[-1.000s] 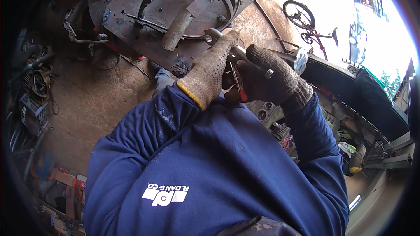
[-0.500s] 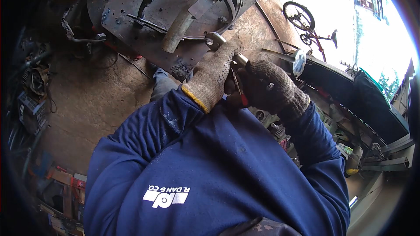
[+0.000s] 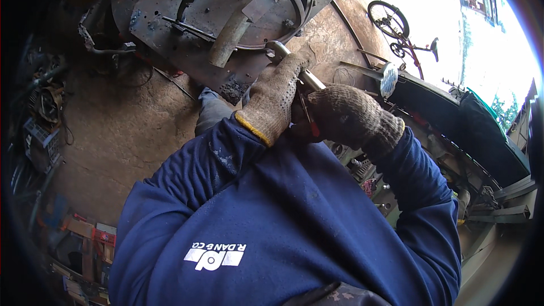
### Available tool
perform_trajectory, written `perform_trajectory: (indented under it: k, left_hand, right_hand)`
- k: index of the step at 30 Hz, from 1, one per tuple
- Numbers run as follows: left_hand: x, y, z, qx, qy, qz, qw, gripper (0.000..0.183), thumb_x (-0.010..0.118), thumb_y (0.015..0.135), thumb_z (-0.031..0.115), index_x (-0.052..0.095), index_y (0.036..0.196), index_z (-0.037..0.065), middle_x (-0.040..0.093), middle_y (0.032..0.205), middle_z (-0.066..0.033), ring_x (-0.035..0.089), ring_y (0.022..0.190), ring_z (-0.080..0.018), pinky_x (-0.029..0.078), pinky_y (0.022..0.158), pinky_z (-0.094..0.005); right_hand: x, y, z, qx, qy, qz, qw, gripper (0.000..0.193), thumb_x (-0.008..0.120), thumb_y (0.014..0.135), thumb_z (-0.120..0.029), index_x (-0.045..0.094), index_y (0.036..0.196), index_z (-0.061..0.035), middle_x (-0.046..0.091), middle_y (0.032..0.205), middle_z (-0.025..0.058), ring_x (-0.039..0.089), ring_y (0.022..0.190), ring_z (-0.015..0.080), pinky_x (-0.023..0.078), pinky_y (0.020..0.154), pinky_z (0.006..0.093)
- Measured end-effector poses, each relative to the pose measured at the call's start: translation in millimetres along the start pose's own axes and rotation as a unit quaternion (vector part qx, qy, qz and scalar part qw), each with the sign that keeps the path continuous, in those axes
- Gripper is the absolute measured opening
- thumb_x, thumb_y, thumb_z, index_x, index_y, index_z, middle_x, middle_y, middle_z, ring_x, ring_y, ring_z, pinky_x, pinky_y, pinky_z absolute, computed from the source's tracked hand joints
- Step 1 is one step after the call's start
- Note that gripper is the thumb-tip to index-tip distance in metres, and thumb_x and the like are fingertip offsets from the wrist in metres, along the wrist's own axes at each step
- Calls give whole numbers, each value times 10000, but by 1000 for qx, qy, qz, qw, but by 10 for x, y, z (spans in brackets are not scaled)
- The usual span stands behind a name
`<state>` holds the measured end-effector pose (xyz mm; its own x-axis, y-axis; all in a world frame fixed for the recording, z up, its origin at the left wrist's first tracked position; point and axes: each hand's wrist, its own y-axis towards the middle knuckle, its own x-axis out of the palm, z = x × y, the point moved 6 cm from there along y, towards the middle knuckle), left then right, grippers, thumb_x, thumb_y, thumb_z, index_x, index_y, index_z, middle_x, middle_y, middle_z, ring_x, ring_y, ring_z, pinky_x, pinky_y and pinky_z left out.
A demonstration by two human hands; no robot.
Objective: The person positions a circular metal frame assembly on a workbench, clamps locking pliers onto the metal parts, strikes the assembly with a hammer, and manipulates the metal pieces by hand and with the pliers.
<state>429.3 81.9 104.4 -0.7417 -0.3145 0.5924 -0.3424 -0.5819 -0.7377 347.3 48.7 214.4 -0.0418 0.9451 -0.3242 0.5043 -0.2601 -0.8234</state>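
A short shiny metal tube (image 3: 312, 81) with a round end piece (image 3: 277, 50) runs slantwise in front of my chest. My left hand (image 3: 272, 90), in a knitted glove with a yellow cuff, is closed around it near the round end. My right hand (image 3: 352, 114), in a darker knitted glove, is closed at the tube's nearer end; its fingertips are in shadow. Between the gloves is a slim tool with a red handle (image 3: 315, 129), perhaps pliers. Which hand holds this tool I cannot tell.
Ahead stands a dark metal worktable (image 3: 158, 28) bearing a thick pipe (image 3: 229, 39) and a curved metal hoop (image 3: 294, 3). A bicycle (image 3: 396, 34) lies at the upper right. To the right is a round perforated metal plate (image 3: 389, 80) near long metal pieces; scrap and crates lie at left.
My right hand has shifted slightly to the right along the tube, so a little more of the tube shows between the gloves. My right elbow has swung outward slightly. The left hand is almost still.
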Motion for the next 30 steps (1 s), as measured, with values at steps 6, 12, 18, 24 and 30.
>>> perform_trajectory:
  k: [6,12,18,24,30]
  left_hand:
    - [112,-213,154,-69,-37,32,996,501,625,964,418,589,1242,3,638,1055,-93,650,918,-168,569,779,-330]
    - [-236,-83,107,-24,122,-56,991,333,619,990,259,614,1175,-18,654,1023,-75,654,915,-190,554,756,-361]
    - [-333,-826,849,566,605,144,542,640,804,784,519,629,1187,54,651,1034,-119,653,959,-277,499,897,-500]
    - [-294,-575,1021,503,665,379,402,973,836,699,537,414,1449,84,457,1390,-159,438,1310,-395,342,1082,-643]
    - [-363,-431,1037,485,656,358,453,981,809,719,595,398,1457,96,521,1317,-179,453,1287,-366,331,1059,-635]
  right_hand:
    - [12,-36,-12,-22,-5,34,999,273,639,969,-293,644,1102,-55,670,945,87,664,843,204,541,747,336]
    - [112,18,133,-69,290,65,952,267,601,998,-295,598,1111,-53,613,915,48,600,790,172,495,680,313]
    - [298,74,211,93,643,15,760,196,594,997,-285,545,948,-101,527,817,20,526,728,156,458,656,305]
    - [480,172,373,32,768,-59,637,396,702,933,-236,583,1250,-32,706,930,82,697,845,177,573,747,324]
    - [362,113,204,23,783,-64,618,345,577,1012,-270,537,1285,-62,610,955,60,591,846,162,496,756,291]
